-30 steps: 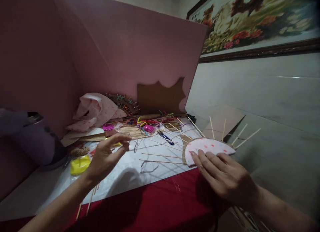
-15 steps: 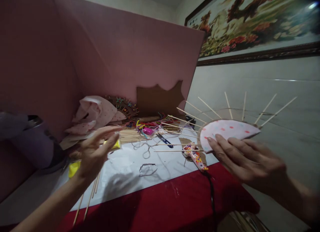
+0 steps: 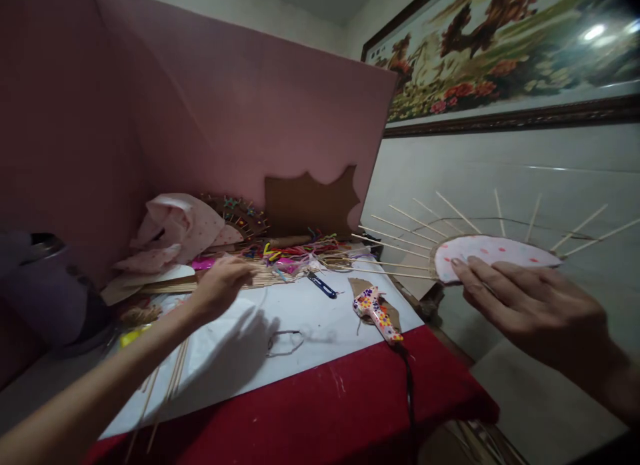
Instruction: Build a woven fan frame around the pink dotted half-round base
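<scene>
Okay, right hand [image 3: 535,305] is closed on the lower edge of a half-round spotted-fabric panel [image 3: 495,250], fingers across the front, thumb hidden. Panel's held up off the table, just left of the knuckles; thin wooden sticks [image 3: 459,213] fan from its curved edge, left of and beyond the grip. Left hand [image 3: 223,288] is well left of that grip, fingers bent, over a bundle of loose skewers [image 3: 273,277]; can't tell if it's pinching anything. Low-left of the right grip: floral glue gun [image 3: 373,305], cord [image 3: 410,398] running down over red cloth [image 3: 300,411]. Farther left: blue cutting tool [image 3: 321,285].
</scene>
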Demonstrator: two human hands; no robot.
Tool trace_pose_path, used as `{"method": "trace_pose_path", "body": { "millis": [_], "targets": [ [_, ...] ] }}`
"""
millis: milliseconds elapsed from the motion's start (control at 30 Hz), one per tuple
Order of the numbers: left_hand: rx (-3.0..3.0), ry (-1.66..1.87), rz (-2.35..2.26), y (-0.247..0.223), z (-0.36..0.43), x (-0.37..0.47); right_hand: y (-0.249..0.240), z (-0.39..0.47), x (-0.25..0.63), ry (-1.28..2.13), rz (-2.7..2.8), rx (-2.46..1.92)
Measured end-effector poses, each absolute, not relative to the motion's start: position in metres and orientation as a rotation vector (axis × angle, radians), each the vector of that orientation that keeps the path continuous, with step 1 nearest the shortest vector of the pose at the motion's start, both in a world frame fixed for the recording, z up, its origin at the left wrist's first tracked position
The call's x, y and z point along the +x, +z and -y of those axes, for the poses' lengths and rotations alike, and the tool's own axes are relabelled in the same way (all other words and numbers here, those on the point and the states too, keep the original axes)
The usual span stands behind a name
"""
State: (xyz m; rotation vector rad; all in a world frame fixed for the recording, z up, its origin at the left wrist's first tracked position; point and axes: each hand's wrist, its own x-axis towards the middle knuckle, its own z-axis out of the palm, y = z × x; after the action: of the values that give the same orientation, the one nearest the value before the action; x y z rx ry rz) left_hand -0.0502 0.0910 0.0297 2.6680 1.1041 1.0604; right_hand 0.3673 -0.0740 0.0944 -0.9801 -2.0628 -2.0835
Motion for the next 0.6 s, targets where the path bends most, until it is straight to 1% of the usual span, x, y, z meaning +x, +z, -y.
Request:
{"method": "trace_pose_path", "body": {
  "millis": [100,267,333,467,533,600],
  "targets": [
    [2.661,1.189,-1.278,0.042,-0.090,-0.089,0.083,0.063,0.382,-2.086,2.071,-1.026],
    [2.398,1.331,-1.801,0.041,-0.077,-0.127,0.078,0.051,0.386,-2.069,2.045,-1.095],
    [2.360,1.239,-1.963,0.034,-0.072,-0.137,0.078,0.049,0.385,-2.063,2.031,-1.117],
    [2.434,0.908,-2.166,0.022,-0.066,-0.152,0.077,0.046,0.388,-2.056,2.000,-1.188],
    [2.347,0.871,-2.229,0.021,-0.063,-0.156,0.077,0.044,0.391,-2.065,1.987,-1.218],
    [2.152,0.936,-2.296,0.023,-0.061,-0.158,0.079,0.044,0.395,-2.080,1.962,-1.228]
  ]
}}
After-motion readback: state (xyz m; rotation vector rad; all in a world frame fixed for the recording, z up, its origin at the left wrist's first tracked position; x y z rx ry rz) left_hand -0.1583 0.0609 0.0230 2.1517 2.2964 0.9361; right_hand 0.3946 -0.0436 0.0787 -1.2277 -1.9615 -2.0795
